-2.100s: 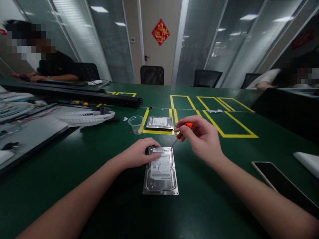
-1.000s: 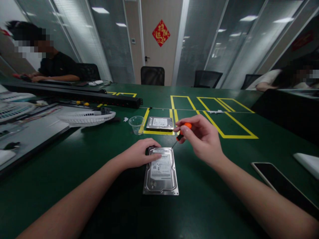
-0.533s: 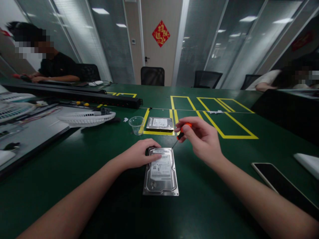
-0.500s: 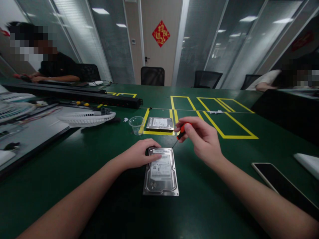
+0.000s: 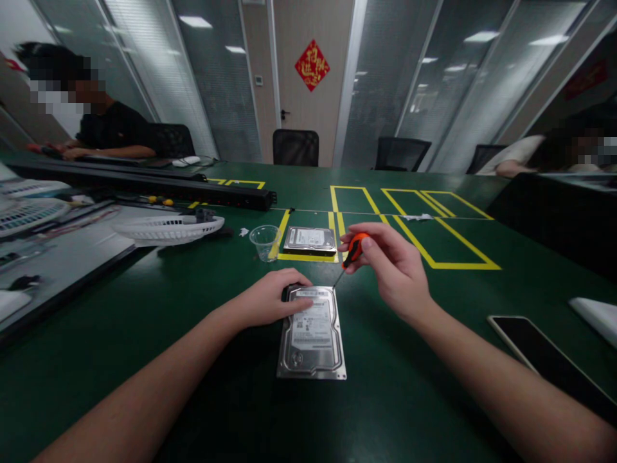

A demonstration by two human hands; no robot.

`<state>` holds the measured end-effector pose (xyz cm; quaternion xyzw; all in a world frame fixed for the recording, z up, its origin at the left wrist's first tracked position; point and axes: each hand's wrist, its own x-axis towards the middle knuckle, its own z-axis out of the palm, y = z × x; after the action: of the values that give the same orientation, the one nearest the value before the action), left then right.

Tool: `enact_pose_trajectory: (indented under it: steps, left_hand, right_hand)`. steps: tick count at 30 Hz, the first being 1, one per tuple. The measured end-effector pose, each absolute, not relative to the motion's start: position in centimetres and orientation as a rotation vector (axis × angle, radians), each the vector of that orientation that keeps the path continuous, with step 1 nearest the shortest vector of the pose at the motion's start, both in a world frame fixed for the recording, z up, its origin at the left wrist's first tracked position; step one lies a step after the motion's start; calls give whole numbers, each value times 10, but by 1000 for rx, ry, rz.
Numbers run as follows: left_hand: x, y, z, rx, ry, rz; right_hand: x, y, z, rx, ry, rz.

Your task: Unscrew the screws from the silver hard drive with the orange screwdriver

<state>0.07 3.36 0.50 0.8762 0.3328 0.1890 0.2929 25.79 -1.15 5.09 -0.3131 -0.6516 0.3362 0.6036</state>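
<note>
A silver hard drive [image 5: 313,334] lies flat on the green table, its labelled face up. My left hand [image 5: 272,299] grips it at the far left corner, thumb across the label and fingers over the far edge. In my right hand [image 5: 395,267] is a screwdriver [image 5: 355,248] with an orange and black handle, pinched between thumb and fingers. The shaft slants down, and its tip meets the drive's far right corner; the screw there is too small to make out. Beyond my hands, a second hard drive [image 5: 310,238] rests inside a yellow taped outline.
Left of the second drive stands a clear plastic cup [image 5: 265,241]. A white curved plastic part [image 5: 168,226] and long black bars [image 5: 144,183] occupy the left side. On the right lies a phone [image 5: 544,354]. A person [image 5: 116,128] sits at far left, another at far right.
The screwdriver's handle has turned in my right fingers, showing more orange, and the fingers have shifted slightly. Its tip stays at the same corner. My left hand and the drive keep their places.
</note>
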Motion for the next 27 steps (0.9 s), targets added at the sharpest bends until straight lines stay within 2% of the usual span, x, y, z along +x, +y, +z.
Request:
enact_pose_trajectory:
  steps: [27]
  left_hand:
    - [0, 33, 5, 2337, 886, 495]
  right_hand:
    - [252, -14, 53, -708, -1496, 762]
